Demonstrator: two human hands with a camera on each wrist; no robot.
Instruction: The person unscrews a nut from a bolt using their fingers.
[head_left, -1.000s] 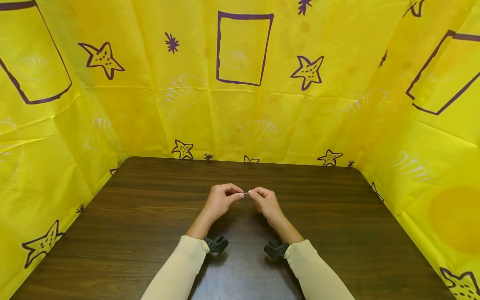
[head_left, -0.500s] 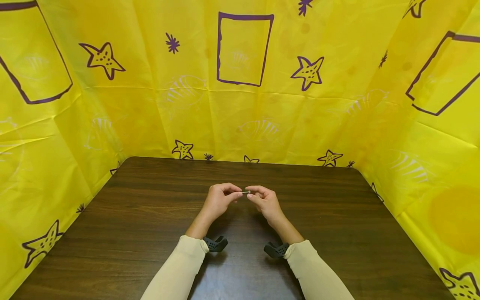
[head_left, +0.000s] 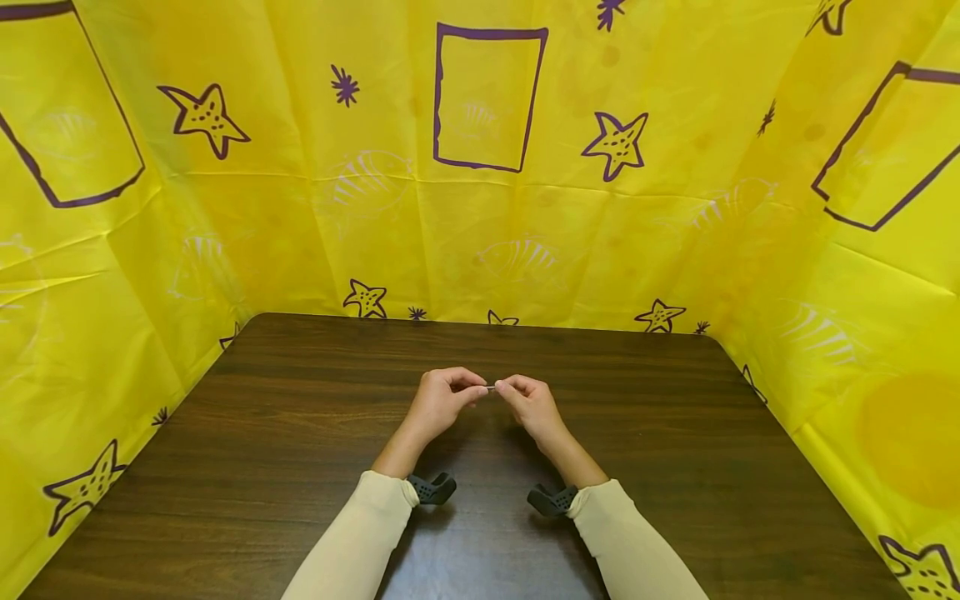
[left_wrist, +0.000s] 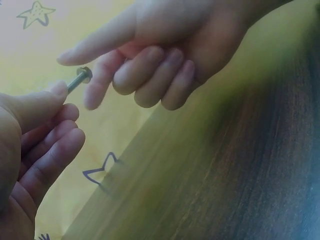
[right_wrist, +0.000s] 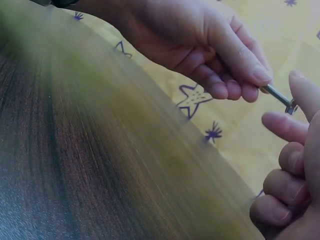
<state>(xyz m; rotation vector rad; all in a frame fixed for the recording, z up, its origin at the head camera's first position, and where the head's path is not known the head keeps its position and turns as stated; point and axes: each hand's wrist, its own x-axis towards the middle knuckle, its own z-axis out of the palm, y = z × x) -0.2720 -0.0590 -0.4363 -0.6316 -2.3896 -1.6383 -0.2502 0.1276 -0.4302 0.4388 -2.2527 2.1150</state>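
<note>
A small, slim metal bolt (left_wrist: pixel 77 80) spans the gap between the two hands, one end wider; whether that end is its head or a nut is unclear. My left hand (head_left: pixel 441 404) pinches the shank between thumb and forefinger. My right hand (head_left: pixel 537 410) is at the wider end. In the head view its fingertips cover that end, but both wrist views show right thumb and forefinger spread on either side of it, apart from the metal. Whether they grip it is unclear. The other right fingers (right_wrist: pixel 282 190) are curled toward the palm.
Both hands are above a dark wood-grain table (head_left: pixel 300 467). Yellow cloth (head_left: pixel 480 208) printed with starfish and fish surrounds its back and sides. A dark device sits on each wrist, with the left device (head_left: pixel 432 488) and right device (head_left: pixel 552 500) beside pale sleeves.
Half a second ago the right thumb and forefinger were parted in the head view, with the bolt's wider end showing; now they cover it, as one second ago. The left hand keeps its pinch.
</note>
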